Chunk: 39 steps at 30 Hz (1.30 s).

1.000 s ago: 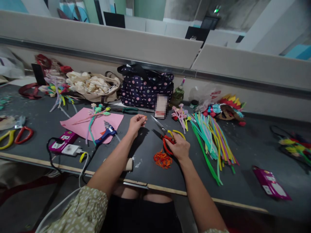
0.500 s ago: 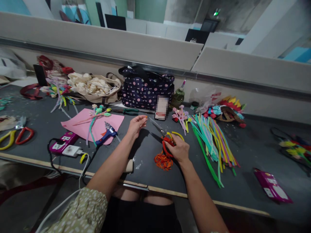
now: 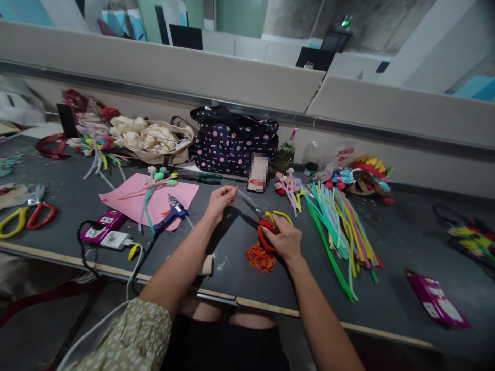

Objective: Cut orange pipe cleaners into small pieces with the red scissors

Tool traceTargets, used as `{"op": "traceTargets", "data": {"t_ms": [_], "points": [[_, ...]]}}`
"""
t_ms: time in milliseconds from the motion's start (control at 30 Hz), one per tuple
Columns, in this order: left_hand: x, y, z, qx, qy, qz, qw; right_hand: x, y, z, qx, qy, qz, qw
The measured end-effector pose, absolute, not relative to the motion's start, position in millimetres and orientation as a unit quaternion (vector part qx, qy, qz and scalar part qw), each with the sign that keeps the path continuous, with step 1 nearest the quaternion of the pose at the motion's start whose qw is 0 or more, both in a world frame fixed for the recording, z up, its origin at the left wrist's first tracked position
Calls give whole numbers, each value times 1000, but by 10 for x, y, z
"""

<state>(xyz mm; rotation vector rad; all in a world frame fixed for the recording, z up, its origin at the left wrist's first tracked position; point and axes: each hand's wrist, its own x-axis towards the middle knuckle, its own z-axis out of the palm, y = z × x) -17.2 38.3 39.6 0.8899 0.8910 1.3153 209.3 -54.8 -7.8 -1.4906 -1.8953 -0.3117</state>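
My left hand (image 3: pixel 223 200) is closed in a pinch on a small orange piece (image 3: pixel 237 188), of which only a tip shows. In my right hand (image 3: pixel 285 236) is a pair of scissors (image 3: pixel 257 208) with one red and one yellow handle. The blades look closed together, and their tips reach close to my left fingertips; whether they touch the piece I cannot tell. Orange-red bits (image 3: pixel 267 224) show beside the scissor handles, partly covered by my right hand. Just below, a small heap of orange cuttings (image 3: pixel 260 259) lies on the dark table (image 3: pixel 232 242).
On the left are a pink sheet (image 3: pixel 127 191), a blue glue gun (image 3: pixel 170 216), a purple power strip (image 3: pixel 104 226) and other scissors (image 3: pixel 36 211). Behind stand a dotted bag (image 3: pixel 220 147) and a phone (image 3: pixel 258 172). Coloured pipe cleaners (image 3: pixel 340 221) lie to the right.
The scissor blades, spread apart before, have come together. My left hand has shifted slightly right, nearer the blade tips, while my right hand stays in about the same place.
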Motion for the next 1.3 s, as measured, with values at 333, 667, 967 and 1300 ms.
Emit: {"op": "traceTargets", "data": {"t_ms": [333,667,967,1300], "points": [[-170,380,427,277,369,569,681,2086,-549,-62,-579,-723,-110,360],[-113,339,449,269,349,541,716,2066,-548,-68,-572,-731,-110,356],[-120,340,464,253,358,553,708,2068,-552,-52,-576,-725,-109,360],[-88,383,333,228,338,551,728,2073,-542,-104,-576,-731,-140,338]]}}
